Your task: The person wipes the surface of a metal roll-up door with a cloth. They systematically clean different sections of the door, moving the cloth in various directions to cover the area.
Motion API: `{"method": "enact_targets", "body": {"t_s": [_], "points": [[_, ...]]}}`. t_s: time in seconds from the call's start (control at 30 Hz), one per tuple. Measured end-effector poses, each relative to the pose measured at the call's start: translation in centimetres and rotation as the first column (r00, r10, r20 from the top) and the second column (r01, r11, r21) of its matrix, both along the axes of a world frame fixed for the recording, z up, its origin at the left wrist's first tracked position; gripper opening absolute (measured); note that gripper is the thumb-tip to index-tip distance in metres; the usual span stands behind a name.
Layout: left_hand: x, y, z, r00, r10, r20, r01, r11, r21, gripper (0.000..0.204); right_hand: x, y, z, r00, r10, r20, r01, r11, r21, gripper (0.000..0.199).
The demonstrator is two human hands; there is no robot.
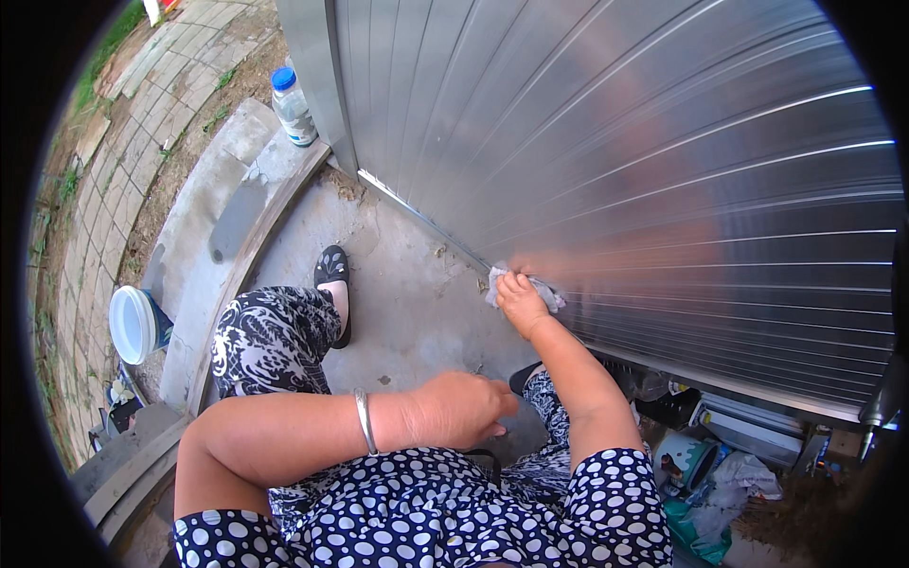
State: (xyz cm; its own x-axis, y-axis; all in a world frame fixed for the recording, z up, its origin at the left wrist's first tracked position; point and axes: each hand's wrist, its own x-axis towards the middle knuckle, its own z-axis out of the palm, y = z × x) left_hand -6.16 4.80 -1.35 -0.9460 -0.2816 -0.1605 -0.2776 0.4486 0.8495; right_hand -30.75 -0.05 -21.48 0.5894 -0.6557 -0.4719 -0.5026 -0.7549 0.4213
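Head view, looking down: a tall ribbed metal panel (606,142), silvery grey w/ bright seams, fills the upper R and reflects blurry warm tones. At its lower edge, the person's R hand (520,303) grips a bunched pale-grey cloth (551,298), which sits btw the fingers and the panel, near the floor. The L hand (453,409), w/ a silver bangle (364,421) at the wrist, is away from the panel, in front of the torso; its fingers are loosely bent, thumb apart, a bit blurred, relaxed rather than clenched.

The wearer's dotted navy-and-white top (407,516) and b/w patterned trousers (270,341) are on the near side of the panel. A black shoe w/ pale motifs (332,268) stands on the grey concrete floor (402,293), L of the panel's bottom edge.

Just L of the panel's frame, a clear bottle w/ blue cap (295,114) is upright on a concrete ledge (204,227). Farther L: a white-mouthed bucket (133,325) and brick paving (118,180). Below the panel, lower R: clutter incl. a teal container (693,459) and a clear plastic bag (731,497).
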Motion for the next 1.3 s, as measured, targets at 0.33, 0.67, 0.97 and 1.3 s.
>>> {"method": "enact_targets", "body": {"t_s": [0.33,0.67,0.97,1.3], "points": [[-0.5,0.0,-1.0,1.0,0.002,0.017,-0.001,0.997,-0.083,0.023,-1.7,2.1,13.8,0.941,-0.065,0.334,0.134,0.973,-0.189,0.025],[0.1,-0.9,-3.1,0.988,0.088,0.129,-0.067,0.985,-0.16,0.026,-2.8,6.4,40.0,0.729,0.142,0.669,0.539,0.484,-0.69,0.05],[-0.6,-1.4,-2.6,0.995,0.076,0.061,-0.066,0.986,-0.156,0.026,-10.6,6.6,29.9,-0.025,0.577,0.817,1.0,0.001,0.03,0.046],[-0.7,0.4,-0.2,0.999,-0.052,0.015,0.054,0.988,-0.143,0.025,-4.2,4.8,6.9,-0.916,0.378,-0.13,0.092,0.515,0.852,0.022]]}}
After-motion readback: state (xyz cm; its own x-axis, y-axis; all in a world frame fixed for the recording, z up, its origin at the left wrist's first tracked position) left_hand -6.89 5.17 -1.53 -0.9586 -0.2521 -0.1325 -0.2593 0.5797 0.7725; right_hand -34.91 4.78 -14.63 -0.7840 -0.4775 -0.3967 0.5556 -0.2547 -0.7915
